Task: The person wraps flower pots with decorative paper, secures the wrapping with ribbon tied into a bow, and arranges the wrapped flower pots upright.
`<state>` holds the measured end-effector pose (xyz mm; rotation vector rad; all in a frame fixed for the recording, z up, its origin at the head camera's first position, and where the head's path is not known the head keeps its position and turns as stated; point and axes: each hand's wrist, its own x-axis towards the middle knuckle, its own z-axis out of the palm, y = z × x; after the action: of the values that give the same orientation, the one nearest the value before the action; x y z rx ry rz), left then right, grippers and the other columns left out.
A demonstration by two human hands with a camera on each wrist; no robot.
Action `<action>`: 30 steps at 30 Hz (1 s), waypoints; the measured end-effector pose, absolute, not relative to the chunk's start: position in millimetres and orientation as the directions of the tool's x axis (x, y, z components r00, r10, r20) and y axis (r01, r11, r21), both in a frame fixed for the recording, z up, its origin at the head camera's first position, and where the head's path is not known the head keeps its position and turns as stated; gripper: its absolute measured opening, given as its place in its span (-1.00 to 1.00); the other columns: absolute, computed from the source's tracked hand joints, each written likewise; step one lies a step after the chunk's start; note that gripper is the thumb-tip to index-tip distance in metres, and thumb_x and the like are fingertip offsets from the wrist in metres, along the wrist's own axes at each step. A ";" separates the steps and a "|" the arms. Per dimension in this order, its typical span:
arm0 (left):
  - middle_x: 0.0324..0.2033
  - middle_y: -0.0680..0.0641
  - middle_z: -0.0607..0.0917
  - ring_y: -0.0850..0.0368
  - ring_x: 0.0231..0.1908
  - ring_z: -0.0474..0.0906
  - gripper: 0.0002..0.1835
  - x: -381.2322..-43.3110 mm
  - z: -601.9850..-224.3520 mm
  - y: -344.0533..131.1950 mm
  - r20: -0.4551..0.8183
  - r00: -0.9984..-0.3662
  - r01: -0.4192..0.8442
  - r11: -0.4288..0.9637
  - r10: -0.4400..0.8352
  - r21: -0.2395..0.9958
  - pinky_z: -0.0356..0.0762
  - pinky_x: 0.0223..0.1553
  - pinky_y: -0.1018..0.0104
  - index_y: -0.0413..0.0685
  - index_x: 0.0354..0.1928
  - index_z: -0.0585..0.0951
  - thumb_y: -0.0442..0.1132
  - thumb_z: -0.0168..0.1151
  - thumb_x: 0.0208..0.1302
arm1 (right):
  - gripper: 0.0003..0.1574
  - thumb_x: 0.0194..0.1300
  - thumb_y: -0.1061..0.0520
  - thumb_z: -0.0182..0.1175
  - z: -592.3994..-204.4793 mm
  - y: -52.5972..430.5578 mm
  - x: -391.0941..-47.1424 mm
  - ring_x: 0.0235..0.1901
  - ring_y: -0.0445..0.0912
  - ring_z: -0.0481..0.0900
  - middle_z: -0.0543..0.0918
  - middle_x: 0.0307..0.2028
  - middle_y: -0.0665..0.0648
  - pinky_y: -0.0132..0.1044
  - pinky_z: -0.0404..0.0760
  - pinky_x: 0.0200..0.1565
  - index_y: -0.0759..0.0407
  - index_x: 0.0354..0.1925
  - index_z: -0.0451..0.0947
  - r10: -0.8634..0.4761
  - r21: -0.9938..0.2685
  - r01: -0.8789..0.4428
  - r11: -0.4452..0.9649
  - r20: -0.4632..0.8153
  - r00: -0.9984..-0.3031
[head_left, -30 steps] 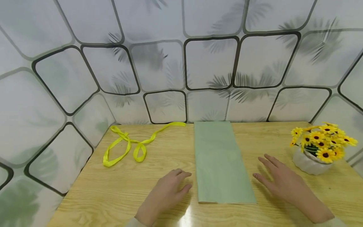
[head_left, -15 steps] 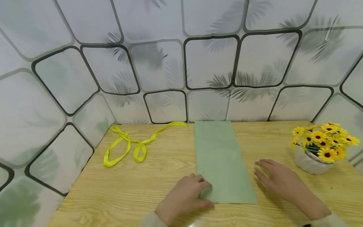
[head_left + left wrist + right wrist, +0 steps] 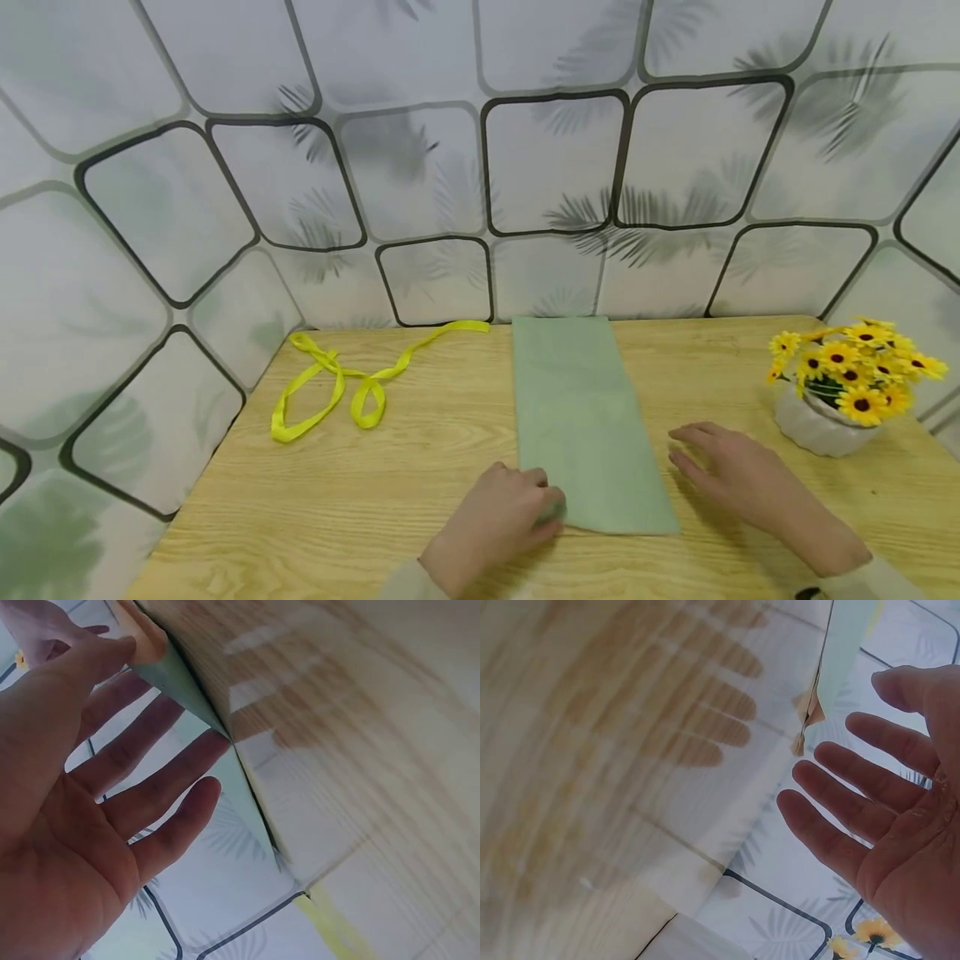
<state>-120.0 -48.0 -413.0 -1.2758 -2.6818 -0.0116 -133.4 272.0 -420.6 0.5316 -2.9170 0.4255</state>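
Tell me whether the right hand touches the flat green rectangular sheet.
Apart: the head view shows a strip of wood-grain tabletop between the right hand and sheet.

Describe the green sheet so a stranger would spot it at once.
Start at the wooden table. Near its middle, a long sheet reaches toward the patterned wall, the left hand at its near left corner. Its broad, plain green surface sets it apart from the yellow ribbon and flowers.
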 end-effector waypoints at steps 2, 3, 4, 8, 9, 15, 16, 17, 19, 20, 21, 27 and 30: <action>-0.51 0.25 0.63 0.43 -0.59 0.46 -0.91 -118.6 -412.8 -46.6 0.189 -0.601 0.775 0.624 0.776 -0.099 0.22 -0.54 0.49 0.32 -0.33 0.74 0.04 0.38 0.33 | -0.69 0.35 0.04 0.37 -420.8 272.7 -133.3 -0.23 0.00 0.74 0.76 -0.04 0.14 -0.01 0.73 -0.23 0.13 0.00 0.71 -0.335 -0.244 -0.378 0.893 0.199 -0.921; -0.52 0.26 0.63 0.42 -0.58 0.49 -0.91 -118.1 -412.9 -46.0 0.202 -0.598 0.773 0.625 0.776 -0.112 0.20 -0.55 0.49 0.31 -0.36 0.73 0.01 0.39 0.32 | -0.70 0.34 0.05 0.37 -420.8 273.1 -133.5 -0.24 0.00 0.74 0.76 -0.05 0.14 -0.02 0.73 -0.23 0.13 0.00 0.71 -0.342 -0.239 -0.387 0.891 0.208 -0.916; -0.52 0.25 0.63 0.41 -0.57 0.50 -0.91 -117.6 -412.8 -45.4 0.206 -0.603 0.768 0.630 0.771 -0.111 0.19 -0.54 0.48 0.30 -0.37 0.72 -0.03 0.39 0.32 | -0.70 0.33 0.06 0.38 -420.5 273.2 -133.2 -0.24 -0.01 0.75 0.76 -0.05 0.13 -0.03 0.73 -0.23 0.13 -0.01 0.72 -0.349 -0.234 -0.397 0.888 0.221 -0.911; -0.52 0.24 0.67 0.35 -0.50 0.51 -0.89 -116.7 -412.4 -43.4 0.197 -0.652 0.739 0.672 0.733 -0.054 0.24 -0.47 0.46 0.21 -0.39 0.69 -0.14 0.39 0.30 | -0.73 0.30 0.10 0.40 -420.1 275.0 -133.8 -0.22 0.01 0.76 0.77 -0.08 0.12 -0.06 0.73 -0.23 0.13 -0.04 0.72 -0.374 -0.210 -0.429 0.878 0.259 -0.891; -0.51 0.22 0.69 0.34 -0.48 0.52 -0.89 -116.8 -412.4 -42.9 0.191 -0.666 0.732 0.681 0.721 -0.018 0.30 -0.45 0.47 0.18 -0.38 0.68 -0.17 0.38 0.32 | -0.73 0.30 0.10 0.40 -420.3 275.4 -133.8 -0.22 0.01 0.76 0.77 -0.08 0.12 -0.05 0.73 -0.23 0.14 -0.04 0.73 -0.376 -0.208 -0.433 0.877 0.262 -0.889; -0.43 0.09 0.66 0.37 -0.55 0.47 -0.84 -119.1 -412.6 -38.9 0.143 -0.726 0.688 0.713 0.673 0.132 0.35 -0.60 0.59 0.01 -0.12 0.53 -0.32 0.32 0.38 | -0.73 0.32 0.08 0.39 -420.8 277.8 -133.0 -0.26 -0.02 0.75 0.77 -0.10 0.11 -0.09 0.72 -0.28 0.13 -0.04 0.73 -0.358 -0.213 -0.405 0.889 0.227 -0.906; -0.42 0.07 0.65 0.37 -0.58 0.43 -0.81 -119.8 -412.1 -38.2 0.131 -0.730 0.683 0.716 0.671 0.143 0.30 -0.64 0.60 0.01 -0.08 0.49 -0.34 0.30 0.39 | -0.73 0.32 0.07 0.39 -420.7 278.4 -132.8 -0.27 -0.03 0.75 0.77 -0.10 0.11 -0.10 0.72 -0.28 0.13 -0.04 0.73 -0.353 -0.214 -0.399 0.892 0.221 -0.909; -0.41 0.06 0.63 0.37 -0.61 0.37 -0.79 -120.2 -411.5 -37.7 0.125 -0.731 0.683 0.714 0.671 0.154 0.26 -0.66 0.60 0.03 -0.06 0.46 -0.36 0.27 0.41 | -0.72 0.32 0.07 0.38 -420.8 279.0 -132.5 -0.27 -0.03 0.75 0.77 -0.09 0.11 -0.09 0.72 -0.29 0.13 -0.03 0.73 -0.350 -0.218 -0.395 0.893 0.216 -0.911; -0.38 0.05 0.59 0.35 -0.64 0.26 -0.74 -120.7 -410.9 -37.2 0.125 -0.723 0.690 0.705 0.679 0.164 0.20 -0.67 0.60 0.06 -0.03 0.45 -0.42 0.25 0.40 | -0.72 0.32 0.07 0.38 -421.1 280.2 -131.5 -0.28 -0.04 0.74 0.77 -0.10 0.10 -0.12 0.71 -0.30 0.13 -0.03 0.73 -0.348 -0.215 -0.391 0.895 0.214 -0.913; -0.36 0.05 0.59 0.35 -0.64 0.24 -0.73 -121.0 -411.1 -37.0 0.130 -0.717 0.697 0.697 0.685 0.170 0.19 -0.67 0.60 0.07 -0.03 0.46 -0.43 0.24 0.41 | -0.72 0.31 0.07 0.39 -421.5 280.9 -130.9 -0.29 -0.06 0.74 0.77 -0.12 0.09 -0.14 0.71 -0.31 0.12 -0.03 0.73 -0.348 -0.216 -0.393 0.894 0.216 -0.912; -0.34 0.05 0.58 0.35 -0.63 0.24 -0.72 -120.9 -411.4 -36.9 0.133 -0.709 0.704 0.688 0.692 0.173 0.20 -0.66 0.60 0.10 -0.03 0.48 -0.45 0.24 0.40 | -0.73 0.31 0.08 0.40 -422.2 281.8 -130.6 -0.30 -0.06 0.74 0.77 -0.13 0.07 -0.14 0.70 -0.32 0.12 -0.04 0.73 -0.354 -0.216 -0.399 0.891 0.220 -0.909; -0.20 0.04 0.58 0.39 -0.57 0.30 -0.59 -121.1 -417.7 -35.8 0.171 -0.681 0.732 0.658 0.712 0.178 0.23 -0.62 0.68 0.13 0.10 0.56 -0.46 0.33 0.32 | -0.86 0.25 0.11 0.44 -424.7 283.2 -127.7 -0.38 -0.21 0.69 0.75 -0.31 -0.10 -0.26 0.66 -0.35 0.05 -0.19 0.75 -0.375 -0.236 -0.429 0.872 0.240 -0.895; -0.14 0.03 0.58 0.40 -0.56 0.31 -0.47 -121.5 -419.3 -35.3 0.185 -0.681 0.732 0.660 0.708 0.168 0.25 -0.61 0.69 0.16 0.19 0.55 -0.47 0.38 0.26 | -0.94 0.24 0.12 0.45 -424.9 280.8 -125.7 -0.40 -0.29 0.66 0.72 -0.37 -0.19 -0.33 0.64 -0.36 -0.01 -0.28 0.75 -0.391 -0.286 -0.445 0.849 0.228 -0.892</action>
<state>-121.5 -35.3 -419.3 -1.2042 -2.7667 -0.3493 -125.7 280.8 -424.9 0.6519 -2.8640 0.5019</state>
